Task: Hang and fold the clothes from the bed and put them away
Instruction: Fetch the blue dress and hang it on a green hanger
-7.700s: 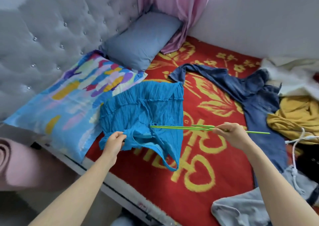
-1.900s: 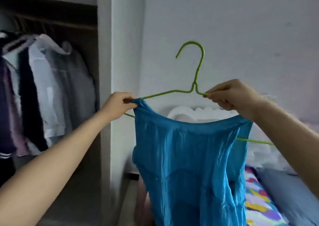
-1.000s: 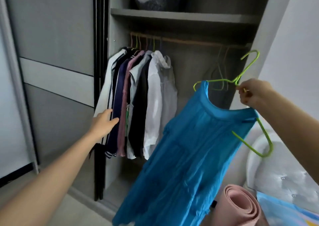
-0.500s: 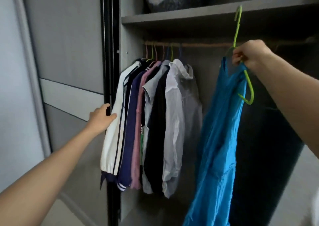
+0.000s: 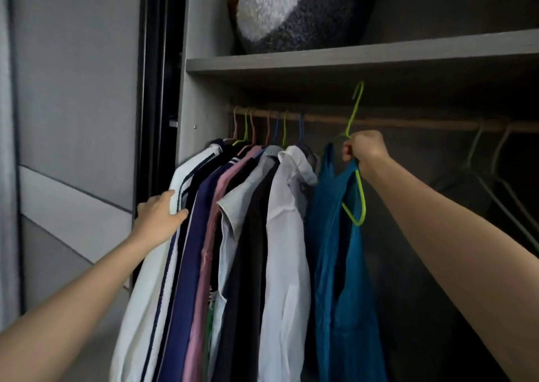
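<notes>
Blue dress (image 5: 335, 236) on green hanger (image 5: 354, 110), hook raised above wardrobe rail (image 5: 408, 123)

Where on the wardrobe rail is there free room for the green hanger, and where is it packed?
Free: the bare rail stretch between the hung shirts and the two empty hangers at the right, just above the right hand gripping the green hanger. Packed: the rail's left end, where the shirts hang tight; the left hand presses against them.
</notes>
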